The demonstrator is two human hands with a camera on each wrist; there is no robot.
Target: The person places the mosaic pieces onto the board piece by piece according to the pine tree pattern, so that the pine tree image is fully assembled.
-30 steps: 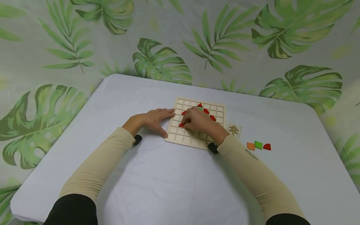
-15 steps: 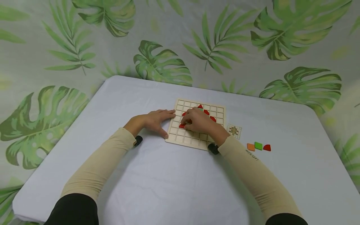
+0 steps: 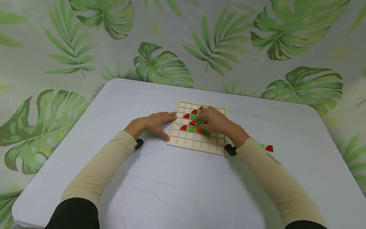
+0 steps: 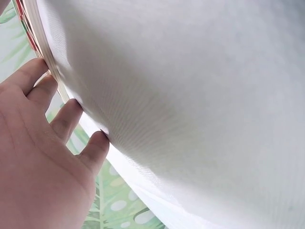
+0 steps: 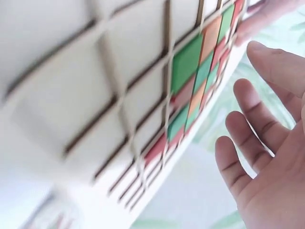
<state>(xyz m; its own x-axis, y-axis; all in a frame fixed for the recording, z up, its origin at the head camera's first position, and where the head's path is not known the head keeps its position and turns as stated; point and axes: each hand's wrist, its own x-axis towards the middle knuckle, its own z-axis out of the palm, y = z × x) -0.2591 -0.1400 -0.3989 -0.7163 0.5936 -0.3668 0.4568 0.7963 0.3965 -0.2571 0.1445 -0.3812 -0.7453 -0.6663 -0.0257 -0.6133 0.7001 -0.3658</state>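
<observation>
A wooden grid board [image 3: 194,144] lies on the table, with red rounded pieces [image 3: 184,127], green squares [image 3: 191,128] and an orange square [image 3: 198,130] set in its cells. My left hand [image 3: 155,124] rests against the board's left side, fingers and thumb spread; in the left wrist view the fingertips [image 4: 97,140] show close to the edge. My right hand [image 3: 215,120] is over the board's right half, covering part of the pattern. In the right wrist view its fingers [image 5: 255,102] are loosely bent and apart, and no piece is seen between them.
To the right of the board, a loose red rounded piece [image 3: 269,148] and a sliver of a green square [image 3: 262,145] show past the right sleeve [image 3: 257,152]. A blurred patterned patch [image 5: 52,217] sits low in the right wrist view. White cloth [image 3: 171,184] covers the table.
My right hand has moved right across the board, uncovering green, orange and red pieces. Its arm now hides the small pattern card and the loose orange square. My left hand stays at the edge.
</observation>
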